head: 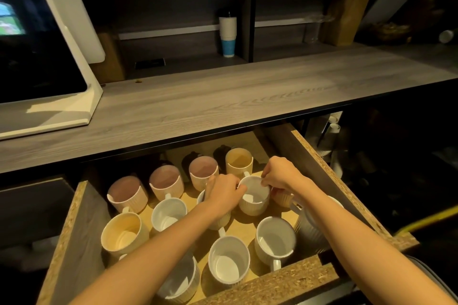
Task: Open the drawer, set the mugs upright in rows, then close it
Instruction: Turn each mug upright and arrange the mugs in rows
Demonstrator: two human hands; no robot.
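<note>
The drawer [322, 153] is pulled open below the counter and holds several ribbed mugs standing upright. A white mug [255, 199] stands right of the middle, and both hands are on it. My left hand [223, 193] grips its left rim and my right hand [280, 173] pinches its right rim. Pink mugs [166, 182] and a yellow mug [239, 162] line the back. White mugs [229, 259] and a cream mug [122, 234] stand in front. A mug under my left hand is mostly hidden. Another pink mug [282, 197] sits behind my right wrist.
A grey wood counter [223, 101] overhangs the drawer's back. A white appliance with a dark screen [44, 57] stands at the left. A stack of paper cups [228, 34] sits on the shelf behind. The drawer's chipboard front edge [285, 282] lies near me.
</note>
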